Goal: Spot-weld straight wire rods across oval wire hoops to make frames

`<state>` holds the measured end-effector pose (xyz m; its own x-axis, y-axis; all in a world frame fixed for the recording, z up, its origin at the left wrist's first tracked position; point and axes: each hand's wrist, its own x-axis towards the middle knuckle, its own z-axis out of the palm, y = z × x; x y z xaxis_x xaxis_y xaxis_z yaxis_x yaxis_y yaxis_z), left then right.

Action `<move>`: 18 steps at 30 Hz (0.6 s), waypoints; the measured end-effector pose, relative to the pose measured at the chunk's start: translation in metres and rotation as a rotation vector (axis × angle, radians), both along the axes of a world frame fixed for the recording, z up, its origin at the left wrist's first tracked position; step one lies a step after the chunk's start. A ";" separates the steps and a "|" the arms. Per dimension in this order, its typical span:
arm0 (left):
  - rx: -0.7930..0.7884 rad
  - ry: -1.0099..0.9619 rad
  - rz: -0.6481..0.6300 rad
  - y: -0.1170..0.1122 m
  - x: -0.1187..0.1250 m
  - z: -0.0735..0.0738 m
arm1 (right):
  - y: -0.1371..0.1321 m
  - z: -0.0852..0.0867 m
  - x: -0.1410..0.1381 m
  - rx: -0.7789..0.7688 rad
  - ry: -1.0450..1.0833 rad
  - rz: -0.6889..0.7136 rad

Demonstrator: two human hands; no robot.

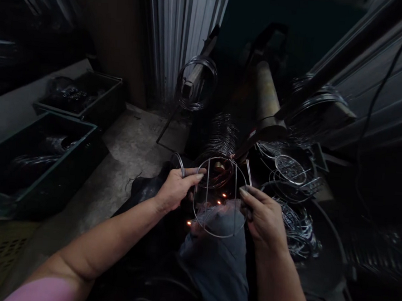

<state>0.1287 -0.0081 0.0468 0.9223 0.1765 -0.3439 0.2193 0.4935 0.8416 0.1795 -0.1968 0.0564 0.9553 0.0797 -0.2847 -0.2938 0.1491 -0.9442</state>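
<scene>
A round wire frame [221,236] with two straight rods across it is held up in front of the welding machine's tip [232,157]. My left hand [176,190] pinches its left edge between thumb and fingers, and a few loose wire rings [180,162] hang at that hand. On the opposite edge, my right hand [263,212] is closed on the frame, with its lower fingers partly hidden. Short straight wires [248,171] stick up beside the right fingertips. Glowing sparks [219,202] fly below, over a grey cloth [218,256] on my lap.
Beyond the frame lies a stack of wire rings [222,133]. Coils hang on a post [198,84]. A thick machine arm [267,91] reaches in from behind. Tangled wire pieces [298,233] and finished-looking round grids [290,169] lie right. Green-edged bins [64,156] stand left.
</scene>
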 end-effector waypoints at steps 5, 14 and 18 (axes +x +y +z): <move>0.059 0.013 -0.074 -0.017 0.005 -0.004 | -0.016 -0.016 -0.020 0.069 0.005 -0.110; 0.133 -0.030 -0.078 -0.030 0.029 0.005 | -0.026 -0.010 -0.010 0.068 -0.015 -0.170; 0.152 -0.073 -0.087 -0.033 0.041 0.003 | -0.029 -0.007 -0.002 0.066 -0.017 -0.200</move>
<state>0.1694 -0.0408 0.0497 0.9578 0.1396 -0.2513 0.1918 0.3411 0.9203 0.1770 -0.2255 0.0494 0.9585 -0.0943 -0.2690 -0.2365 0.2642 -0.9350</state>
